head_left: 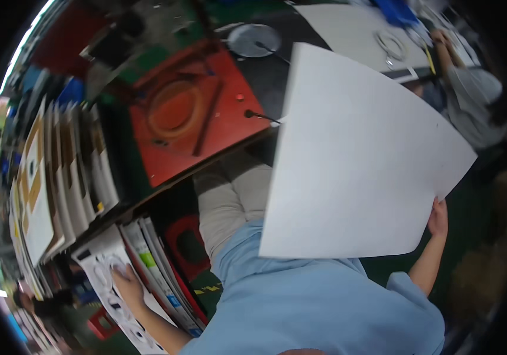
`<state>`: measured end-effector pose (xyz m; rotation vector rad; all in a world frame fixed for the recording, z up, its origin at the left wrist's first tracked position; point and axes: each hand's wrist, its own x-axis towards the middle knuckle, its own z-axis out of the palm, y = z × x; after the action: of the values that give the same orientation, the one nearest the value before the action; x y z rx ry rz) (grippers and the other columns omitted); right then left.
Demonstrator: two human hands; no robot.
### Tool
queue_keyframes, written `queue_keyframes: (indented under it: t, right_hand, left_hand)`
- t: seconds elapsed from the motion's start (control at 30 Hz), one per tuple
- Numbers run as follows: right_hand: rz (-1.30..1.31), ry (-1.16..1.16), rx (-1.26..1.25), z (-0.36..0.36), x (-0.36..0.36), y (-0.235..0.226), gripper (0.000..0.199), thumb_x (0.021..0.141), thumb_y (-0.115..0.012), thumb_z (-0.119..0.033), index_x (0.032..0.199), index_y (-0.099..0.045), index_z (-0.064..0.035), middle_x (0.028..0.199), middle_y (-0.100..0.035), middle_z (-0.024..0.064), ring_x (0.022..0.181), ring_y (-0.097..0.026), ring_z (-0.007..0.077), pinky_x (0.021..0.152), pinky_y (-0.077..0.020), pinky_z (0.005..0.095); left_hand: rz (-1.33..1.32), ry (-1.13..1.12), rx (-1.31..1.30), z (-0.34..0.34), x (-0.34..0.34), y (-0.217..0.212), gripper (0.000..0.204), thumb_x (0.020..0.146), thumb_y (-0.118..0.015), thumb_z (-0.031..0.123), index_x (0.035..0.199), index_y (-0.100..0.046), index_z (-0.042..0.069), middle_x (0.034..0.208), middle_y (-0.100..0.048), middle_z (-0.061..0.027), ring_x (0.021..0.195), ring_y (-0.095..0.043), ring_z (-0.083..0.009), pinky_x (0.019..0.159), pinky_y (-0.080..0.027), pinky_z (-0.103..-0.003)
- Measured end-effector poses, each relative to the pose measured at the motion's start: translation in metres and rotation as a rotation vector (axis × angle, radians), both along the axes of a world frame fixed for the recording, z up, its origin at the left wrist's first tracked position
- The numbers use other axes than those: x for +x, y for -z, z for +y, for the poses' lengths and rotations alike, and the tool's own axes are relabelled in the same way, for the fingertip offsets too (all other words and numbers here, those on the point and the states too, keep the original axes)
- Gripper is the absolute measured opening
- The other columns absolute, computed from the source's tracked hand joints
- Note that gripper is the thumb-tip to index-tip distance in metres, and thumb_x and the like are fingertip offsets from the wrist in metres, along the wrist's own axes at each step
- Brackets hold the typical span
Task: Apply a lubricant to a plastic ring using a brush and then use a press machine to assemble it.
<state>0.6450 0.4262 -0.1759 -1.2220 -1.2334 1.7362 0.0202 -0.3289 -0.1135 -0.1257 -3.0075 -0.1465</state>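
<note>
Gripping the lower right edge of a large blank white sheet (pixel 360 165), the right hand (pixel 438 218) has its fingers curled round the margin, and the sheet rises in front of the person, slightly bowed, hiding much of what lies behind it. The left hand (pixel 126 283) reaches down to the person's left, fingers spread and laid flat on a printed white sheet with cut-out shapes (pixel 108 278) at the front of a row of stacked boards and sheets (pixel 159 266) standing on edge. Both arms come out of light blue short sleeves (pixel 301 302), and the person's legs in beige trousers (pixel 230 201) show between the two sheets.

Further out, a red tabletop (pixel 194 112) carries a ring-shaped outline and a dark bar. More upright white and brown boards (pixel 58 177) lean in a long row at the far left. Beyond the held sheet, a round grey disc (pixel 253 40) lies on a dark surface, and at upper right another person in a grey sleeve (pixel 472 100) works at a pale tabletop (pixel 348 29).
</note>
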Motion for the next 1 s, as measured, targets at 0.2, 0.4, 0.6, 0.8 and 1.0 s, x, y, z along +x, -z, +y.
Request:
queue_keyframes:
  t: [0.2,0.4,0.6,0.8,1.0]
  right_hand:
    - [-0.017,0.552,-0.427,-0.164,0.149,0.057,0.046,0.109,-0.059,-0.017,0.153,-0.046,-0.0088,0.150,-0.058,0.0078,0.140,-0.054,0.0271,0.121,-0.0423,0.0455]
    - [-0.190,0.554,-0.318,-0.100,0.082,0.091,0.045,0.108,-0.061,-0.015,0.149,-0.048,-0.0014,0.146,-0.060,0.0138,0.134,-0.058,0.0291,0.118,-0.0454,0.0451]
    - [-0.427,0.642,-0.135,-0.035,0.007,0.137,0.038,0.103,-0.069,-0.012,0.137,-0.062,0.0030,0.132,-0.069,0.0126,0.115,-0.067,0.0234,0.100,-0.0526,0.0360]
    - [-1.010,0.438,0.057,-0.027,-0.079,0.212,0.048,0.099,-0.069,-0.024,0.132,-0.062,0.0099,0.126,-0.071,0.0256,0.116,-0.069,0.0337,0.098,-0.0548,0.0399]
    - [-1.568,-0.445,0.494,-0.022,-0.081,0.262,0.023,0.086,-0.058,-0.012,0.085,-0.073,0.0057,0.095,-0.074,0.0303,0.085,-0.070,0.0488,0.074,-0.0569,0.0546]
  left_hand:
    - [0.095,-0.099,0.045,0.029,0.014,0.012,0.052,0.097,-0.064,0.015,0.147,-0.052,0.003,0.140,-0.064,-0.0274,0.129,-0.062,-0.0452,0.106,-0.051,-0.048]
    - [0.107,-0.052,0.241,0.034,0.010,-0.055,0.041,0.100,-0.071,0.020,0.132,-0.063,-0.004,0.118,-0.073,-0.0177,0.102,-0.070,-0.0265,0.089,-0.054,-0.037]
    - [0.004,0.203,1.021,0.134,0.006,-0.112,0.034,0.104,-0.067,0.014,0.132,-0.062,-0.006,0.104,-0.074,-0.0116,0.070,-0.051,-0.0033,0.064,-0.039,-0.018]
    - [0.171,0.520,1.215,0.256,0.007,-0.145,0.041,0.104,-0.063,0.007,0.142,-0.053,-0.006,0.107,-0.073,-0.0213,0.060,-0.054,-0.0069,0.053,-0.038,-0.018]
    - [0.237,0.859,0.589,0.372,-0.006,-0.134,0.047,0.087,-0.075,-0.004,0.133,-0.066,-0.001,0.126,-0.072,-0.0210,0.112,-0.073,-0.0300,0.097,-0.057,-0.037]
